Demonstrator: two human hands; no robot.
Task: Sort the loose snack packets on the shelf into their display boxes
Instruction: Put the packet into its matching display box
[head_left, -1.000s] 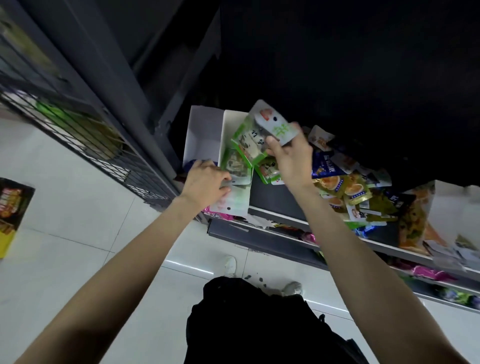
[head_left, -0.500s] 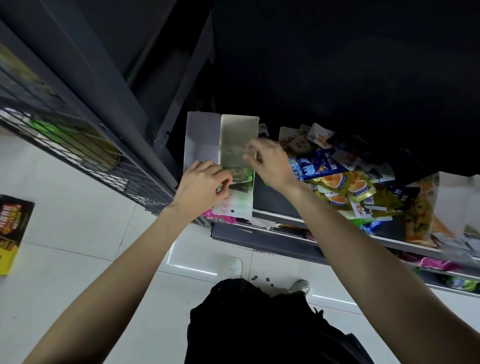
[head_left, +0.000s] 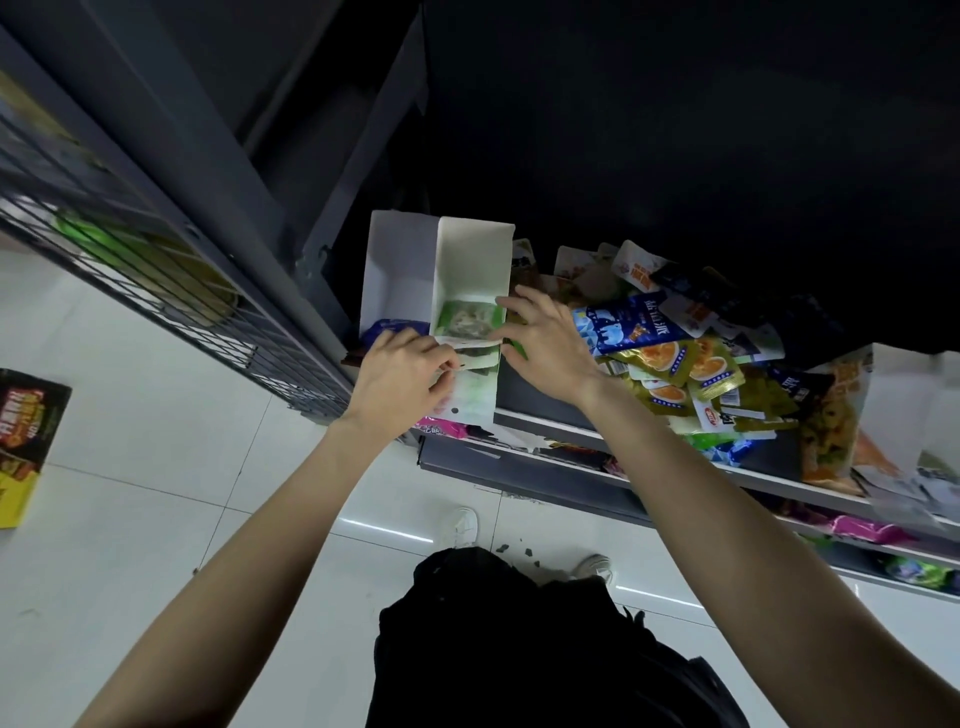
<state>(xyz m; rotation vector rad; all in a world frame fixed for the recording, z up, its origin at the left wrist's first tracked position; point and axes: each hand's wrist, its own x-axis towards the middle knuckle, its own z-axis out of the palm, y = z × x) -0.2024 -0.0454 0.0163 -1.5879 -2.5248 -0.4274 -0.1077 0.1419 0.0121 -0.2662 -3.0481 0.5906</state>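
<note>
1. The step in hand looks to be settling green packets (head_left: 470, 318) into the narrow white display box (head_left: 475, 260) at the left end of the shelf (head_left: 545, 415); they lie flat inside it, glossy film printed green with a pale photo panel.
2. The left hand (head_left: 402, 382) rests at the box's front lip, fingers curled and seeming to pinch the edge of a packet there; exactly what it holds is partly hidden by the knuckles.
3. The right hand (head_left: 545, 345) lies against the box's right wall, fingers straight and spread, gripping nothing; its fingertips (head_left: 506, 304) touch the top green packet.
4. The box is thin folded card, matt white inside, tall at the back and cut low in front; a second white box (head_left: 395, 260) stands touching it on the left, with a blue packet (head_left: 387, 327) low inside.
5. The loose pile (head_left: 675, 353) lies just beside the right hand: a blue-and-white pouch (head_left: 631, 325), olive-yellow sachets (head_left: 691, 371) with orange ovals, dark wrappers, all crinkled, slippery foil.
6. The next move probably calls for the right hand to pick out more matching green packets from the pile; the film may slide, so a firm pinch is wise.
</note>
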